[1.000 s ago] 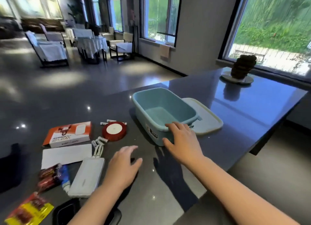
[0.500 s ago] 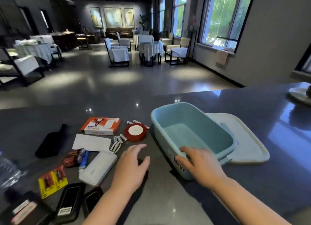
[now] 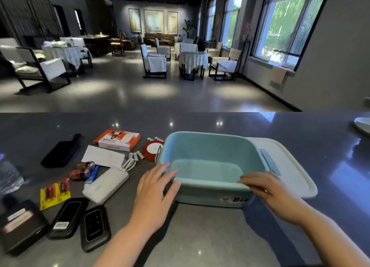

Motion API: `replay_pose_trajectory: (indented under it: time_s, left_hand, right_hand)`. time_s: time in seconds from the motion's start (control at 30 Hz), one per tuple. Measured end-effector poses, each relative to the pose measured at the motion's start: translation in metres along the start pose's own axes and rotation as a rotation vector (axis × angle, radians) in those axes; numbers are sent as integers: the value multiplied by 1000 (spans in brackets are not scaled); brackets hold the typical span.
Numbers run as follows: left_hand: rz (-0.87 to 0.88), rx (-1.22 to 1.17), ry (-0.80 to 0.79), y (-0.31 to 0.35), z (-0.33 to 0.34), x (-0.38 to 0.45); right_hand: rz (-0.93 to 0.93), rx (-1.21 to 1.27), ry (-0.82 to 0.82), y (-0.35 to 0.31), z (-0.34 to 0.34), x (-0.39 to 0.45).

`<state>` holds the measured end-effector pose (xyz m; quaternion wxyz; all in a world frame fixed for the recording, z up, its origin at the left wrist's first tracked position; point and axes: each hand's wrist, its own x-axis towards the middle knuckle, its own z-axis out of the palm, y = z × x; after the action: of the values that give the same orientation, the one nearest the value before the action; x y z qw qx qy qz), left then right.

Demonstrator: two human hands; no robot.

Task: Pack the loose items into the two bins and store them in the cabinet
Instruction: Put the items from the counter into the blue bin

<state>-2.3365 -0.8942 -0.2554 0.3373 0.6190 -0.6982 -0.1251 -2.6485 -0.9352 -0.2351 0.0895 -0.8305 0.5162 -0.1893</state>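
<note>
head view: the blue bin (image 3: pixel 210 166) sits empty mid-worktop. left hand (image 3: pixel 155 188) and right hand (image 3: pixel 268 186) rest flat-fingered on its near corners. the loose items (image 3: pixel 104 178) lie left, unpacked; second bin and cabinet unseen.

Bin (image 3: pixel 210 152) on counter (image 3: pixel 200 236), lid (image 3: pixel 290 166) right (partly under it); loose items (image 3: pixel 104 158) left.
</note>
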Motion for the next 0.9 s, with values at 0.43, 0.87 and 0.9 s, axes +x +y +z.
replay_pose_trajectory:
  time_s: [0.43,0.87,0.9]
  left_hand:
    - [7,99,16,-4,13,-15]
    - [-227,22,108,-70,-46,-37]
    - [-276,43,142,-86,-53,-43]
  right_hand:
    - [-14,-2,214,-62,65,24]
    - [-87,312,459,-159,98,34]
    - [-154,302,397,-179,111,35]
